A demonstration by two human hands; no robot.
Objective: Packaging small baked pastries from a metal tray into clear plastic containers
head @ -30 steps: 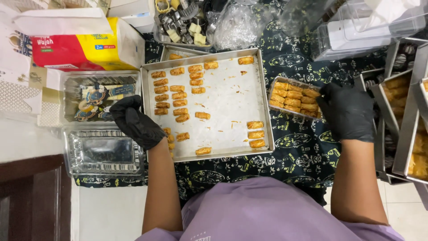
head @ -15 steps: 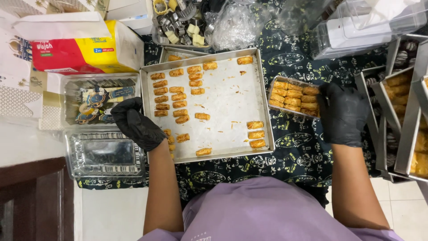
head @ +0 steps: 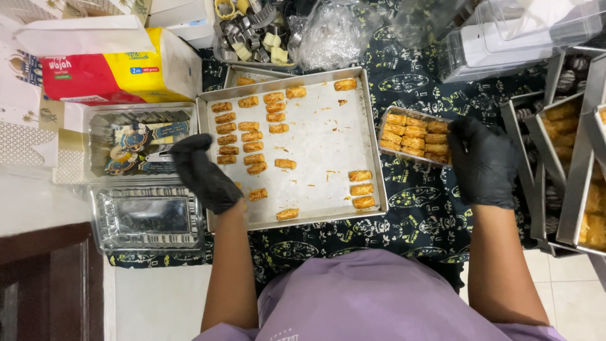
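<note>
1. Small clear container (head: 415,136), centre right of frame, just right of the baking tray (head: 315,136). It lies on the dark patterned cloth (head: 416,208) and looks close to full: golden pastry rolls in tight rows, no obvious gap showing.
2. Right hand (head: 483,161), black glove, rests against the container's right end. Fingers curled together around that edge; whether they grip or only steady it, cannot tell.
3. Left hand (head: 203,172), black glove, sits at the tray's left rim, lower part. Fingers closed and bent down toward the rolls there; whether one is pinched, cannot tell.
4. The tray is largely bare, scattered with crumbs. Loose rolls (head: 243,136) remain: a cluster of short rows at upper left, one at the top right corner, three stacked at lower right, a few singles near the middle and bottom edge.
5. Judgement: most of this tray seems already packed; roughly two dozen pieces are left.
6. Lower left of frame: an empty clear container (head: 148,218); above it another clear box (head: 136,140) with printed cards or labels inside.
7. Upper left: a red-and-yellow packet (head: 113,69). Top centre: a tub of metal cutters (head: 249,28).
8. Right edge: stacked metal trays (head: 568,145) carrying more baked pieces, so further stock appears unpacked.
</note>
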